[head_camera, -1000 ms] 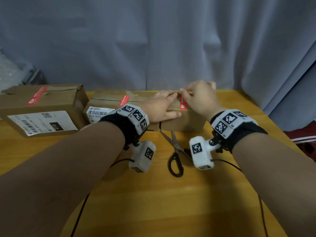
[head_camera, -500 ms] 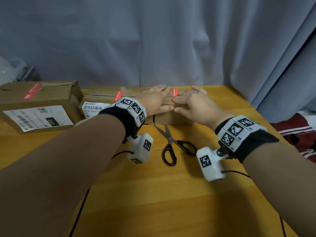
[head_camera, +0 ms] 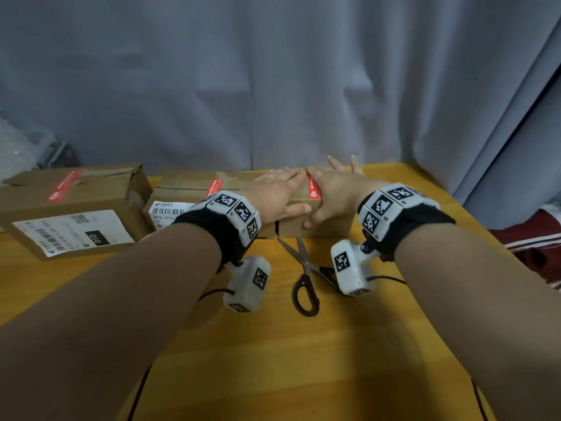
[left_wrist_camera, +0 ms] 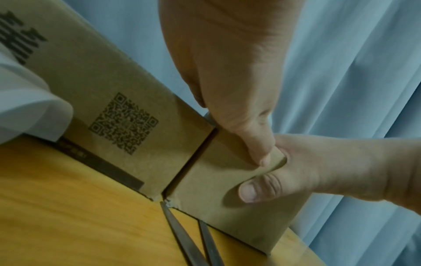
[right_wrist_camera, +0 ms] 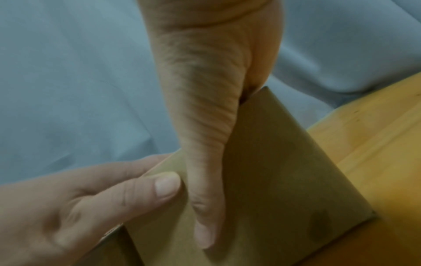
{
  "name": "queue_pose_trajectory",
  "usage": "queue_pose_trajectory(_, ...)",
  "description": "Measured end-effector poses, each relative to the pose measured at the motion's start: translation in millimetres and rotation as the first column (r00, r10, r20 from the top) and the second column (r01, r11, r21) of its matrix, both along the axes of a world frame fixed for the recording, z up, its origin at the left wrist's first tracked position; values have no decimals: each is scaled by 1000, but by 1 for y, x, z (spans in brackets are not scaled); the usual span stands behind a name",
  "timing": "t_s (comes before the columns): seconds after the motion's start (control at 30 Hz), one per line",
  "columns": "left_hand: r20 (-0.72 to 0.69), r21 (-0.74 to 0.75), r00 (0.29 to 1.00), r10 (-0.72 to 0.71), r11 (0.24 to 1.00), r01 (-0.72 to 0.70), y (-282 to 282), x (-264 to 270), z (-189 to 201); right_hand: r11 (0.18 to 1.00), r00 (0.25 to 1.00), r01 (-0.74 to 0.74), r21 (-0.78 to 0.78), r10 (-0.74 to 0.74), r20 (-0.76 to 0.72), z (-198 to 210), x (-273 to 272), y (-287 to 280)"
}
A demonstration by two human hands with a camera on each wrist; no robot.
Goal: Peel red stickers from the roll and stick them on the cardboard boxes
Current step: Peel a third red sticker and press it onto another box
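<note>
Both hands, left hand [head_camera: 274, 192] and right hand [head_camera: 334, 186], lie spread flat on the rightmost cardboard box [head_camera: 321, 227] at twelve o'clock, flanking its red sticker [head_camera: 314, 186]; uneven pressing could wrinkle it, and scissors [head_camera: 303, 268] crowd the six o'clock side.

red sticker [head_camera: 314, 187]: upper part hidden between both hands
scissors [head_camera: 304, 270]: one handle loop behind the right wrist camera
label print [head_camera: 73, 232]: too small to read
left box [head_camera: 76, 189]: cut by frame edge

Red sticker [head_camera: 313, 186] flat across cardboard box [head_camera: 324, 227] top edge — between hands.
</note>
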State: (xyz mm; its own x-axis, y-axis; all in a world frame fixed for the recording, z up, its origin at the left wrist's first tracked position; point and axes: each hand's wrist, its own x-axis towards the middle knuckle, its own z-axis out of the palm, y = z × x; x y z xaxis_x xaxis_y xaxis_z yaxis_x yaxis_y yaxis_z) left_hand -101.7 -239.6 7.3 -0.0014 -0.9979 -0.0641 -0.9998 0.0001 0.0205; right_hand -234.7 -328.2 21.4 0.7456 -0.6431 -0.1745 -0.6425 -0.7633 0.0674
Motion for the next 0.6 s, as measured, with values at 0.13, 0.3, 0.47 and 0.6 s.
queue_pose_trajectory(0.13, 5, -21, 1000, 21, 1000, -21, -3, -1, -4, 993, 998, -65, -101, 67, 14, -3, -10, 4)
queue_pose_trajectory(0.3, 20, -43, 999, 30, 999, -29, -5, -3, -6, 978, 927, -144, -148, 186, 326, -13, -35, 14)
queue_pose_trajectory(0.47, 57, -17, 998, 33, 999, -32, -4, -3, -3, 981, 824, -162, -107, 194, 532, -15, -47, 21)
queue_pose_trajectory(0.6, 113, -59, 993, 16, 998, -10, -1, -4, -6, 995, 936, -77, -66, 95, 340, -18, -37, 19)
